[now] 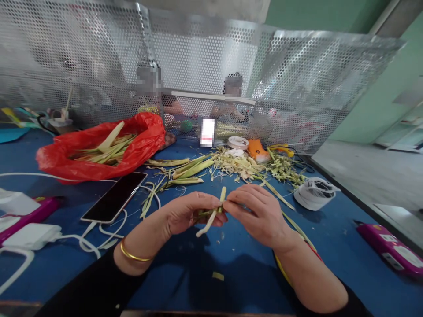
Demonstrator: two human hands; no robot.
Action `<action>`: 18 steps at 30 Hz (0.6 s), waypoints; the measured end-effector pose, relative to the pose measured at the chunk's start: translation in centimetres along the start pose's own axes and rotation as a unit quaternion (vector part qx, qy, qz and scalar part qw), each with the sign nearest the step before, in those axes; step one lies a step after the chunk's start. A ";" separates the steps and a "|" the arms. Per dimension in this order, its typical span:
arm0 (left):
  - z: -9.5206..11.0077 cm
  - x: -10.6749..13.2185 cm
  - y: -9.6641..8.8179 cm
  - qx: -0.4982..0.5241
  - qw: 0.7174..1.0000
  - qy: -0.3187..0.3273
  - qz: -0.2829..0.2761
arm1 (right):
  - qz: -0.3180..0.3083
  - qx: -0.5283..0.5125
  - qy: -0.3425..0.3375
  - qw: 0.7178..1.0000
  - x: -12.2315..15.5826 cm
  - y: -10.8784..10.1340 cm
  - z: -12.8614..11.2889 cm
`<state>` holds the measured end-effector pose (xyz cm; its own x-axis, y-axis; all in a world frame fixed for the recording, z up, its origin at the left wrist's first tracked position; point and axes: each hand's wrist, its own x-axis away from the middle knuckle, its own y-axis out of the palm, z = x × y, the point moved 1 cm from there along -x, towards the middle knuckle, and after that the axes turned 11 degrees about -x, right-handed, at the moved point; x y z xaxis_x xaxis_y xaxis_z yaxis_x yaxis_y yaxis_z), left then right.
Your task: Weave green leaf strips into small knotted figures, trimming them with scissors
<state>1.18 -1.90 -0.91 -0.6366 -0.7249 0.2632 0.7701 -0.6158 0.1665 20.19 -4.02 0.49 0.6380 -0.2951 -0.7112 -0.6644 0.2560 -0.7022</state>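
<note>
Above the blue table (165, 281), my left hand (191, 210) is closed round a thin, pale green plant stalk (208, 223). A whitish end of the stalk hangs below the fingers, and a short piece sticks up above them. My right hand (259, 213) meets it from the other side, its thumb and fingers pinched at the stalk near my left fingertips. What exactly lies between the right fingertips is partly hidden. Beyond the hands lie long flat green stalks (193, 169), a heap of pale shreds (239, 165) and small green pieces (284, 167).
A red plastic bag (56, 160) holds more stalks. Left of my hands are a phone (114, 198), white cables and a purple power strip (33, 215). Right are a white roll (313, 196) and another purple strip (390, 246). Behind a perforated metal screen (205, 48) sit two people.
</note>
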 end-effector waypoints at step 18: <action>-1.0 -1.3 1.2 0.053 0.982 0.068 0.169 | 0.069 -0.480 0.415 0.770 0.1 0.7 2.0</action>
<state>2.88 -2.01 -2.00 -0.3377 -0.9213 0.1930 0.9339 -0.3023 0.1908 20.52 -2.05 -0.15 0.3310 -0.9147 -0.2319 -0.9395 -0.3424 0.0092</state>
